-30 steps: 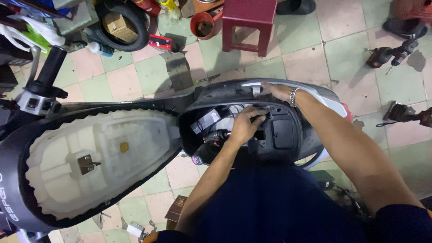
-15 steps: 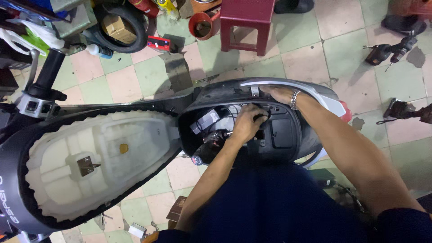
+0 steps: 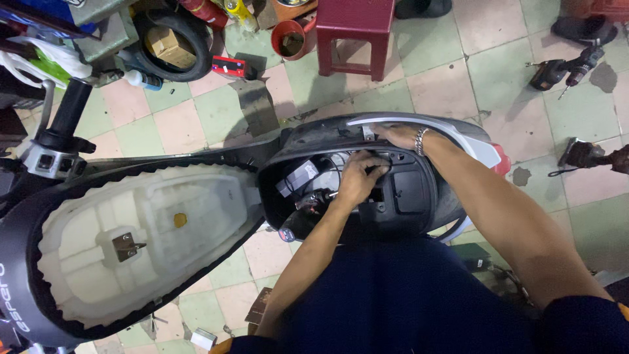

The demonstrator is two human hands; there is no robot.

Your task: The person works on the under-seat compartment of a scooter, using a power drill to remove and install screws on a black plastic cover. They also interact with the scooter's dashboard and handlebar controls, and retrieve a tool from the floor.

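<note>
- Reaching into the scooter's open underseat compartment (image 3: 400, 196), the left hand (image 3: 357, 178) curls closed around a small dark part, unclear which.
- Right hand (image 3: 396, 136) rests flat on the compartment's far rim.
- Raised seat (image 3: 151, 229) lies alongside, underside up.

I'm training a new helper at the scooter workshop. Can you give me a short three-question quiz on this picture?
1. True or false: the scooter seat is flipped open, its pale underside facing up.
2. Where is the left hand?
A. on the red stool
B. inside the open under-seat compartment
C. on the handlebar grip
3. Which hand rests on the far rim of the scooter body, and what is on its wrist?

Key
1. True.
2. B.
3. The right hand, with a metal bracelet on the wrist.
</note>
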